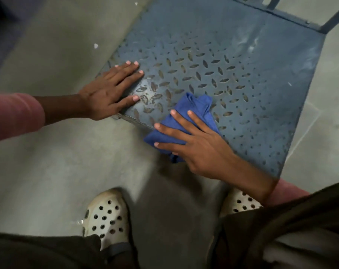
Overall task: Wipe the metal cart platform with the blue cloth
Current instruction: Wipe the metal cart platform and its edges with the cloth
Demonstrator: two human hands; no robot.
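Observation:
The metal cart platform (pixel 232 61) is a blue-grey plate with a raised diamond tread, lying low over the floor and running from centre to upper right. A crumpled blue cloth (pixel 195 107) lies at its near edge, partly hanging over it. My right hand (pixel 199 146) presses flat on the cloth with straight, spread fingers. My left hand (pixel 110 90) rests flat on the platform's near left corner, fingers straight, holding nothing. White dusty smears show on the platform's far right part.
Grey concrete floor (pixel 67 152) surrounds the cart. The cart's handle posts (pixel 333 18) rise at the top right. My feet in white perforated clogs (pixel 106 216) stand just in front of the platform. Small white scraps (pixel 96 45) lie on the floor at upper left.

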